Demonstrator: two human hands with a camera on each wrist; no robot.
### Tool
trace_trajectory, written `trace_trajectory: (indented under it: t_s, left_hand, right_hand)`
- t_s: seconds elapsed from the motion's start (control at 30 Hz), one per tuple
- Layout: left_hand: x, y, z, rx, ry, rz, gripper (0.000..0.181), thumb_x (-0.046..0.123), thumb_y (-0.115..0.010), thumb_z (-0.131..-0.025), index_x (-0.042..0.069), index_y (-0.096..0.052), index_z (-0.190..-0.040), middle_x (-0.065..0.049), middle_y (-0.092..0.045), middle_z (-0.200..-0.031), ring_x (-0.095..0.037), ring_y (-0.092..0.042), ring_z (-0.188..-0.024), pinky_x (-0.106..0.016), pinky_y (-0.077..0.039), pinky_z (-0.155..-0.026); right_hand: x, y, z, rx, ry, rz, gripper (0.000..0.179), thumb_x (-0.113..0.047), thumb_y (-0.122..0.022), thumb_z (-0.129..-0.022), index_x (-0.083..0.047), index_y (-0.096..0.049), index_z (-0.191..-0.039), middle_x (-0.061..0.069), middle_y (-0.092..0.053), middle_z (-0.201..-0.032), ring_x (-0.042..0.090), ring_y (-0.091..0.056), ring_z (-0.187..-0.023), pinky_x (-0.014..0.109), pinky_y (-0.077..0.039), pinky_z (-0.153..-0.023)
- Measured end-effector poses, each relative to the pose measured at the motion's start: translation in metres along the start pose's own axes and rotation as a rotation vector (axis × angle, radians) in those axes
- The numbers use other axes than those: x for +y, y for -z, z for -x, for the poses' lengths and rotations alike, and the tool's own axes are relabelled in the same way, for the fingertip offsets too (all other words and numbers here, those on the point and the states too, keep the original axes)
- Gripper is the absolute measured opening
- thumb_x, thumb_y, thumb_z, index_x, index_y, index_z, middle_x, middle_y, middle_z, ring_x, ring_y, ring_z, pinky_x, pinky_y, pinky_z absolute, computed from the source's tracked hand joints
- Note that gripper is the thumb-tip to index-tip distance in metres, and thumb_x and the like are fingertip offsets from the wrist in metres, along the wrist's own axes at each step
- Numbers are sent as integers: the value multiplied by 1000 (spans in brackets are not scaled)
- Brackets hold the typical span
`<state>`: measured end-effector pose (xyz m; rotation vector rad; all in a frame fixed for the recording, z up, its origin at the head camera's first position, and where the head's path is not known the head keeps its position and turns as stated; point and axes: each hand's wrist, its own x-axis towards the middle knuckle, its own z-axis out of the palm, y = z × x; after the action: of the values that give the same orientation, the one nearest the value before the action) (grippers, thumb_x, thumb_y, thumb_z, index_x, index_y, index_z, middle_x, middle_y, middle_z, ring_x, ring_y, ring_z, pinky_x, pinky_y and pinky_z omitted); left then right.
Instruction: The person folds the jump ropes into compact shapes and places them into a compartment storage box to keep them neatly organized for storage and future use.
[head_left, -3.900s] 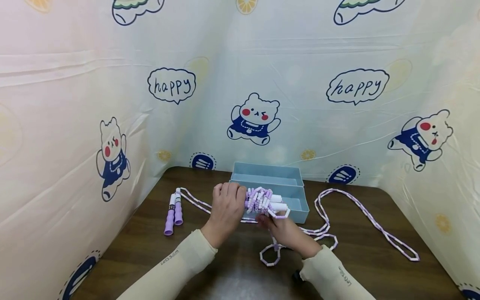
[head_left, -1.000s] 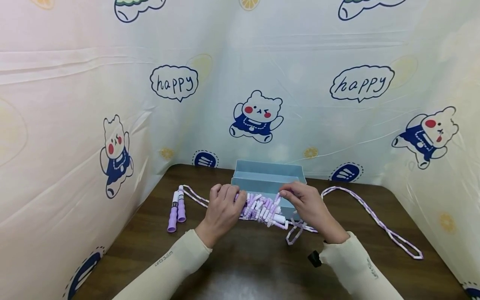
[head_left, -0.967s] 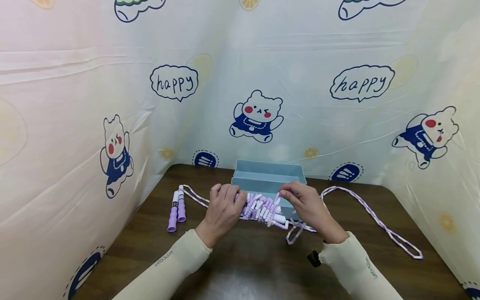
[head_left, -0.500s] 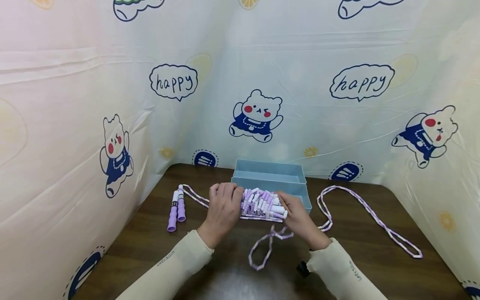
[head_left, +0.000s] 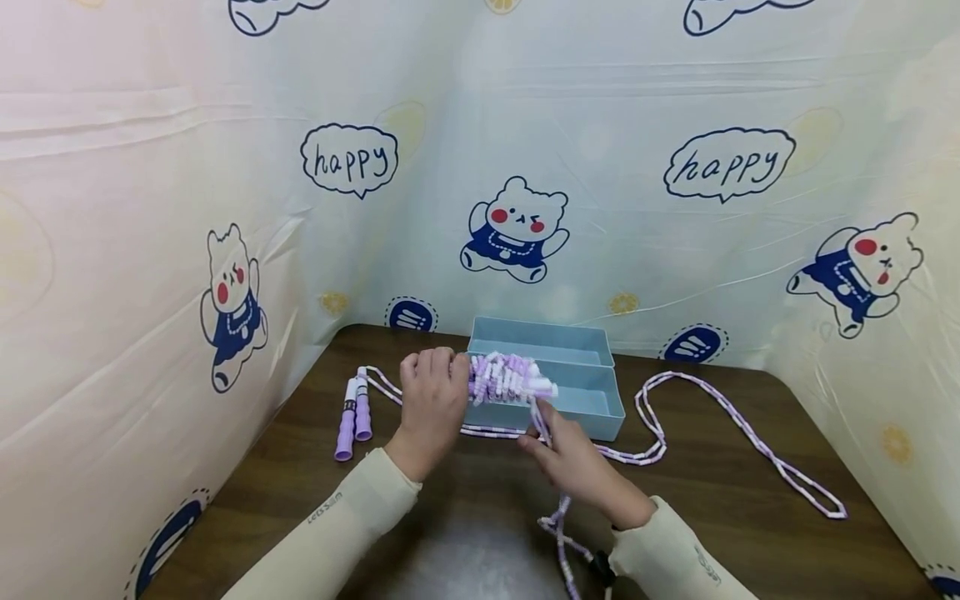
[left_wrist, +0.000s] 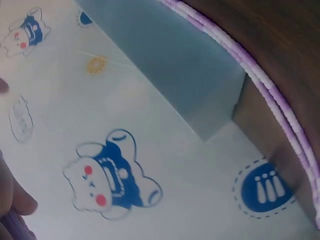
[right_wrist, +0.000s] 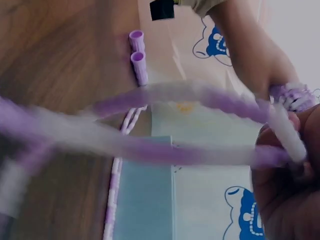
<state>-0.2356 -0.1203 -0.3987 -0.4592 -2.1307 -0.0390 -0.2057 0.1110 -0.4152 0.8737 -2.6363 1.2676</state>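
Note:
A beaded jump rope point(head_left: 498, 379) in purple and white is wound in many turns around its own handles, whose white ends stick out at the right. My left hand point(head_left: 433, 404) grips this bundle at its left end, above the front of the pale blue box point(head_left: 600, 417). Just below the bundle's right end, my right hand point(head_left: 577, 467) pinches the doubled loose rope. From there the tail hangs toward the table's front. In the right wrist view, the loose strands point(right_wrist: 175, 150) run blurred from my right hand's fingertips point(right_wrist: 295, 122). Most of the left hand's work is outside the left wrist view.
A second beaded jump rope lies on the brown table point(head_left: 300, 517). Its purple handles point(head_left: 346, 429) rest at the left, and its doubled cord point(head_left: 738, 433) curves out to the right, passing before the box. A printed curtain point(head_left: 600, 208) encloses the table.
The bundle has risen and shifted slightly left with my left hand. My right hand has gone from the bundle's right side to below it, pulling the loose tail down toward the front.

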Motion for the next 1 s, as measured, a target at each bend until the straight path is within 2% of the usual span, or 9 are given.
trace_trajectory:
  t_s: [0.13, 0.2, 0.27, 0.37, 0.5, 0.6, 0.8, 0.9, 1.0]
  left_hand:
    - [-11, -2, -2, 4, 59, -38, 28, 10, -72, -81, 0, -56, -102, -18, -53, -91, -37, -52, -87, -51, -38, -79]
    - [-14, -2, -2, -6, 62, -55, 26, 8, -71, -80, 1, -56, -100, -18, -53, -91, -37, -52, -88, -51, -38, -79]
    - [-15, -3, -2, -23, 54, -61, 25, 8, -71, -80, 2, -57, -99, -18, -53, -90, -37, -52, -88, -52, -39, -80]
    - [-14, -5, -1, -49, 46, -61, 26, 9, -75, -77, 3, -58, -97, -17, -54, -87, -37, -53, -87, -52, -40, -80]
    - [-10, -7, 1, -83, 31, -72, 26, 12, -77, -78, 5, -61, -97, -15, -53, -85, -35, -54, -85, -50, -41, -79]
    - [-7, -8, 3, -107, 8, -81, 26, 15, -77, -80, 7, -62, -99, -14, -53, -84, -34, -54, -85, -49, -41, -79]
    - [-3, -9, 6, -118, -32, -55, 32, 21, -81, -77, 9, -62, -101, -13, -53, -87, -33, -53, -86, -48, -42, -80]
    - [-1, -8, 7, -101, -59, -49, 24, 17, -76, -80, 9, -61, -98, -13, -53, -87, -32, -53, -86, -48, -42, -81]
    - [1, -7, 7, -73, -98, -38, 14, 11, -69, -85, 10, -59, -95, -12, -54, -87, -32, -53, -85, -49, -42, -81]
  right_hand:
    - [-8, 9, 10, 8, -24, -22, 14, -27, -60, -97, -19, -59, -108, -7, -47, -65, 8, -45, -53, 28, -43, -48]
    - [-12, 13, 14, 16, -26, 7, 14, -30, -59, -97, -22, -60, -109, -9, -45, -64, 8, -44, -55, 27, -42, -50]
    - [-15, 17, 16, 21, 12, 60, 13, -30, -60, -97, -22, -61, -108, -11, -45, -65, 7, -45, -57, 26, -42, -51]
    - [-18, 22, 16, 63, 193, 220, 17, -32, -58, -98, -17, -63, -104, -10, -52, -71, 5, -48, -61, 24, -44, -53]
    - [-22, 31, 12, 203, 505, 449, 34, -36, -46, -102, -8, -64, -96, -3, -62, -78, 6, -52, -58, 21, -45, -50]
    - [-26, 41, 5, 263, 636, 540, 39, -36, -40, -104, -6, -63, -93, -1, -62, -78, 8, -52, -53, 21, -45, -47]
    - [-36, 60, -5, 206, 673, 634, 42, -38, -38, -104, -8, -65, -95, -1, -63, -80, 7, -51, -52, 20, -49, -51]
    - [-37, 67, -7, 180, 676, 641, 37, -38, -45, -102, -8, -67, -98, -1, -63, -83, 7, -55, -57, 21, -52, -56]
    - [-36, 73, -9, 178, 681, 621, 28, -34, -59, -96, -8, -67, -100, -1, -63, -86, 8, -60, -61, 23, -54, -60]
